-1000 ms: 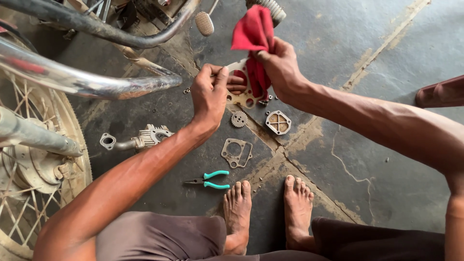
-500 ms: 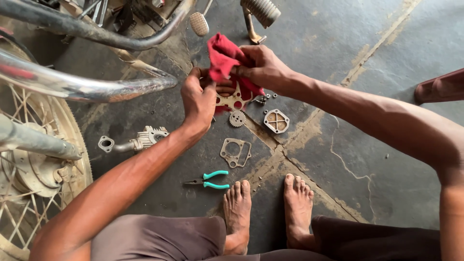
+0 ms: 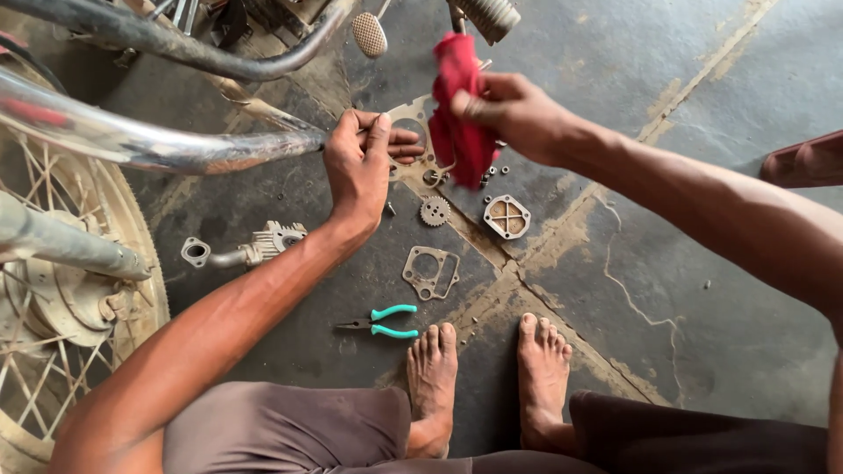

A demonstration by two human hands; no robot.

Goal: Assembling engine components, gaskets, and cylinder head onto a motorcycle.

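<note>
Concrete floor (image 3: pixel 685 263) carried loose parts. My left hand (image 3: pixel 360 167) pinched the gasket (image 3: pixel 413 118) above it; my right hand (image 3: pixel 518 114) gripped the rag (image 3: pixel 461 114) against it. I judged light, supported wiping best, avoiding tears.

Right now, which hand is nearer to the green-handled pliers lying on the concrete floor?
Left. The left hand is up-left of the green-handled pliers, holding a thin metal gasket; the right hand is farther up-right, gripping a red cloth.

Cracked, stained grey concrete floor (image 3: pixel 702 290) in soft daylight
</note>
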